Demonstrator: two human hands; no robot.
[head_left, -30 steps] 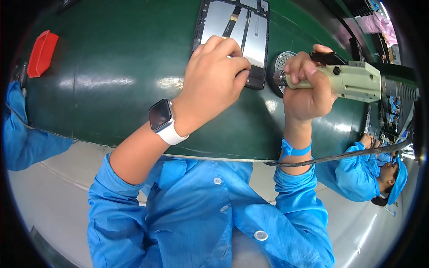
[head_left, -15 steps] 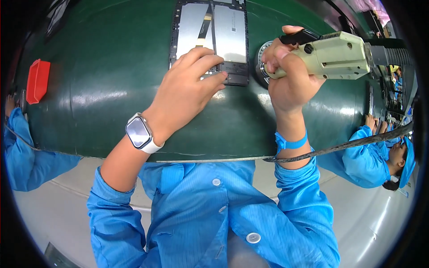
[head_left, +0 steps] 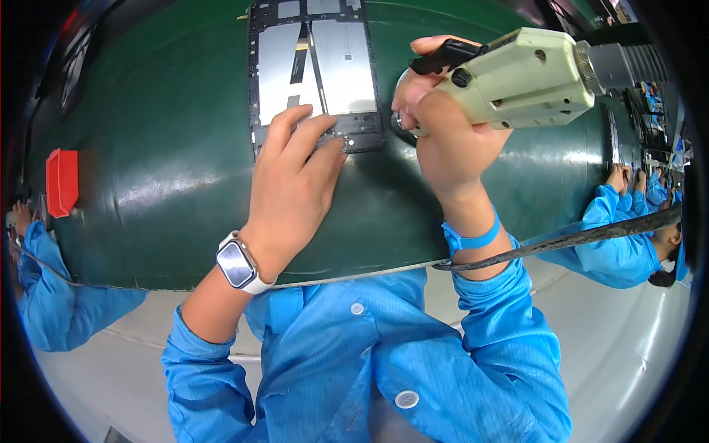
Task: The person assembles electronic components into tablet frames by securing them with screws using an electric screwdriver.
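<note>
An open tablet housing (head_left: 347,85) lies on the green bench mat, with a silver plate inside and a black ribbon cable (head_left: 299,65) across it. My left hand (head_left: 292,173) rests over its near end, fingers spread and fingertips touching the dark lower section. What lies under the fingertips is hidden. Right of the housing, my right hand (head_left: 454,136) is closed round a pale green electric screwdriver (head_left: 517,85) with a black lever. Its nose points left and down, by a round dish (head_left: 399,133) mostly covered by the hand; the tip cannot be seen.
A red plastic bin (head_left: 62,183) stands at the far left of the green mat (head_left: 170,133). A dark cord (head_left: 561,244) runs from the right to the blue strap (head_left: 476,236) on my right wrist. Co-workers in blue sit at both sides.
The view has shifted, so the housing sits further left and the bin lower. My left fingers have drawn nearer the housing's near edge. The screwdriver remains in my right hand beside the dish.
</note>
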